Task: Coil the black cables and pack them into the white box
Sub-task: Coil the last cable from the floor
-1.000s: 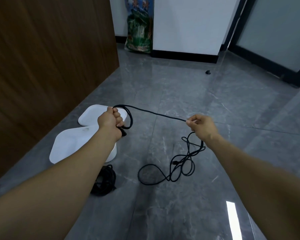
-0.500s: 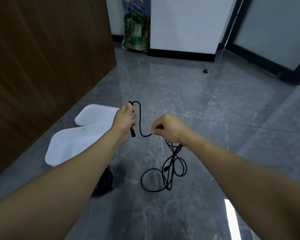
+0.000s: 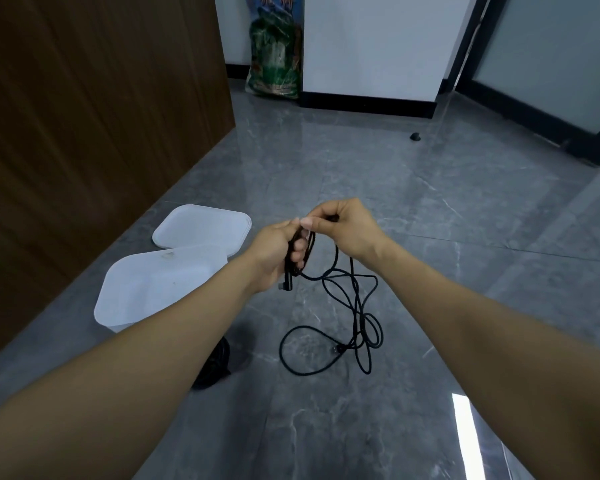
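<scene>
Head view | right hand [image 3: 347, 233] has come across to left hand [image 3: 278, 254], both gripping black cable [image 3: 357, 306] | another loop gathered; white box [image 3: 160, 285] waits left.

The left forearm [image 3: 160, 344] hides most of a dark cable bundle [image 3: 215, 365] on the floor and the white box's [image 3: 142, 292] near corner.

Two black cables: one loose cable [image 3: 355, 317] at center, one coiled bundle [image 3: 215, 365] at seven o'clock. One white box [image 3: 153, 289], one lid [image 3: 201, 230].
</scene>
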`<state>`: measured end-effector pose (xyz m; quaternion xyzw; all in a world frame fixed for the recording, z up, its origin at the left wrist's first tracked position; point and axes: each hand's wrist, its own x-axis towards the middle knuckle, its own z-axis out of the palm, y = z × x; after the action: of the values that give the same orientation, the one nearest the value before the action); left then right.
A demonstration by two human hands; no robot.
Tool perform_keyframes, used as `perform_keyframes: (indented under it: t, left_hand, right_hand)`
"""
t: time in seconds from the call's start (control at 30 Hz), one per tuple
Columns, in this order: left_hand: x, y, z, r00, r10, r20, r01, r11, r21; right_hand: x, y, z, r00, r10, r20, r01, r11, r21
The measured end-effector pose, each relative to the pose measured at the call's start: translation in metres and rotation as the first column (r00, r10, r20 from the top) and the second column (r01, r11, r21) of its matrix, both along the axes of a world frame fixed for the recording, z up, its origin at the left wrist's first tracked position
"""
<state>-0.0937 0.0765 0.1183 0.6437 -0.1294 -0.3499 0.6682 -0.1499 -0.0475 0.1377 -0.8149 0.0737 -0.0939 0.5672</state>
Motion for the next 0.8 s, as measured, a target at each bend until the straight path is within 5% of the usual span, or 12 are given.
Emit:
perform_keyframes:
  t: [0.4, 0.63, 0.8]
  left_hand:
    - [0.001, 0.011, 0.011, 0.911, -0.18, -0.371, 0.105, 0.971, -0.213]
    - [0.006, 0.017, 0.01, 0.925, -0.127, -0.359, 0.047, 0.974, -0.223]
    - [0.009, 0.014, 0.007, 0.984, -0.085, -0.159, 0.074, 0.995, -0.073]
  right_hand:
    - [0.0, -0.009, -0.008, 0.992, -0.084, 0.089, 0.076, 0.993, 0.092]
    - [-0.011, -0.013, -0.015, 0.993, 0.062, -0.104, -0.048, 0.99, 0.13]
    - [-0.011, -0.009, -0.012, 0.994, 0.03, -0.109, -0.023, 0.998, 0.058]
